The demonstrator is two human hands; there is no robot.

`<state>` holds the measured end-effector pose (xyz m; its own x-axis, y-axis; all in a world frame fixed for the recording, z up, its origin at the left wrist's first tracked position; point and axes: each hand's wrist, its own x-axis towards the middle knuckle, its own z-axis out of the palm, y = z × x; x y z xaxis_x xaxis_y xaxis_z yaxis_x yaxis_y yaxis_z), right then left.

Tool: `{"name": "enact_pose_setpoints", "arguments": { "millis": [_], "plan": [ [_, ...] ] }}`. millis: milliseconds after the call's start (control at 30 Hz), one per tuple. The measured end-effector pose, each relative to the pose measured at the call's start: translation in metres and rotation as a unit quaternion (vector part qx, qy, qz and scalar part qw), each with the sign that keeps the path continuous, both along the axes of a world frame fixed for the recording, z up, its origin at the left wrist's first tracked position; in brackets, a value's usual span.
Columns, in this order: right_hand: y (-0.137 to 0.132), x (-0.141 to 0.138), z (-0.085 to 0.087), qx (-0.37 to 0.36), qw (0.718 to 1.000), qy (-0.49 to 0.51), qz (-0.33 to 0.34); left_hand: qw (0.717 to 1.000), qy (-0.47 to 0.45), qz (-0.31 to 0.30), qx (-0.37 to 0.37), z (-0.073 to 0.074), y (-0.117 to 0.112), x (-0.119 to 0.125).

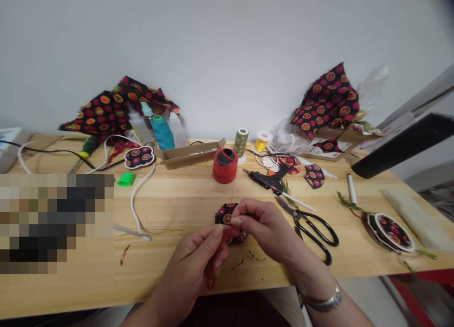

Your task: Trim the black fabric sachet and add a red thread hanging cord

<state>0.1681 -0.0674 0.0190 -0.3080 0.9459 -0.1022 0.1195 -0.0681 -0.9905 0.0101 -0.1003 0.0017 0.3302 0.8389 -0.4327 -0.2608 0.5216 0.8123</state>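
A small black hexagonal fabric piece [224, 216], printed with red-and-gold circles, is held in the air just above the middle of the pale wooden workbench [170, 208], between both hands. The left hand [193, 270] is at its 7 o'clock, with the thumb and fingers [216, 232] closed on the lower edge, around a bit of red that may be thread or fabric; I cannot tell which. The right hand [264, 227] is at 3 o'clock, its thumb and forefinger [236, 220] pinched tight on the upper edge. A silver bangle [322, 301] circles the right wrist.

A fine red thread [231, 192] rises from the piece to a squat red spool [225, 166] at 12 o'clock. Just beyond that spool stand an olive thread cone [241, 142] and a yellow spool [262, 141]. At 2 o'clock lies a black-and-orange hot glue gun [266, 181], and black-handled scissors [312, 227] sit open at 3 o'clock, just beside the right hand. Farther out at 3 o'clock, a round fabric-covered disc [390, 232] lies on its side. At 10 o'clock are a flower-shaped fabric cutout [139, 156], a bright green plastic cap [126, 179] and a white cord [136, 204]. Crumpled sheets of matching print fabric [326, 100] lean against the wall at 1 o'clock.
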Motion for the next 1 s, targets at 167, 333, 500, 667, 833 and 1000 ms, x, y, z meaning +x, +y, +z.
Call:
{"name": "enact_pose_setpoints", "arguments": {
  "millis": [167, 333, 500, 667, 833, 1000],
  "plan": [
    [-0.002, -0.001, 0.000, -0.011, 1.000, 0.023, 0.003, 1.000, 0.021, -0.006, 0.011, 0.000, 0.002, 0.001],
    [-0.001, 0.000, -0.001, -0.016, 1.000, 0.018, -0.011, 1.000, 0.024, 0.009, 0.010, 0.000, 0.001, 0.001],
    [0.000, 0.003, -0.001, -0.026, 0.998, 0.013, -0.051, 0.999, 0.024, 0.021, 0.002, 0.001, 0.000, 0.001],
    [-0.003, 0.000, -0.006, -0.099, 0.988, 0.120, -0.010, 1.000, 0.024, 0.014, 0.009, -0.001, 0.001, 0.001],
    [-0.004, -0.006, -0.008, -0.086, 0.986, 0.138, -0.028, 0.999, 0.025, 0.006, 0.019, -0.005, 0.001, 0.002],
    [-0.004, -0.008, -0.006, -0.054, 0.991, 0.111, -0.055, 1.000, -0.011, 0.020, 0.004, -0.001, 0.000, 0.001]
  ]
}}
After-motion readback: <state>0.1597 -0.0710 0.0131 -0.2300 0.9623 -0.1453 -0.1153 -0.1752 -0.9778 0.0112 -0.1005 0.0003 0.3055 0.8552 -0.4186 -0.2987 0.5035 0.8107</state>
